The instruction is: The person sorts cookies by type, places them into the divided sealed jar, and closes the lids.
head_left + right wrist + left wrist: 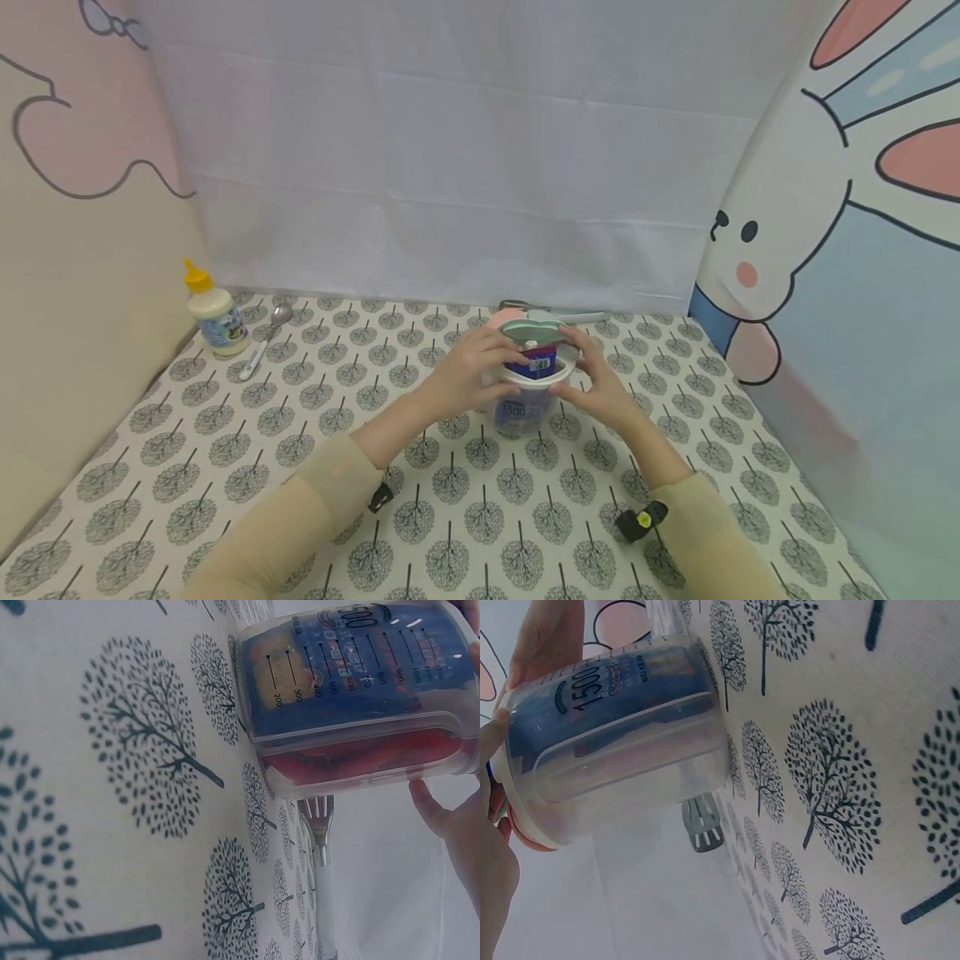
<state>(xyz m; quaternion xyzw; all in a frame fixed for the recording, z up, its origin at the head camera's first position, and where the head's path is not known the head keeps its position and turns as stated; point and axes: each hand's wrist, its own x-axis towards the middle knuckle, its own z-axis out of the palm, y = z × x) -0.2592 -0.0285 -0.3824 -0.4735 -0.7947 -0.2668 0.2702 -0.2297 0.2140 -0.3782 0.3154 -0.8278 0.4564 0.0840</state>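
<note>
A clear plastic storage container marked 1500 stands upright on the table between both hands. Inside it is a blue package with a barcode, its top showing at the mouth. A greenish lid flap is raised at the back of the rim. My left hand grips the rim from the left, thumb at the front and fingers over the mouth by the package. From the right, my right hand holds the rim with its thumb in front and fingers near the flap. Something red shows through the container wall.
Behind the container lie a slotted grey utensil head and a fork-like utensil with a pale handle. A yellow-capped squeeze bottle and a white-handled spoon are at the far left. Fabric walls bound the tree-patterned table.
</note>
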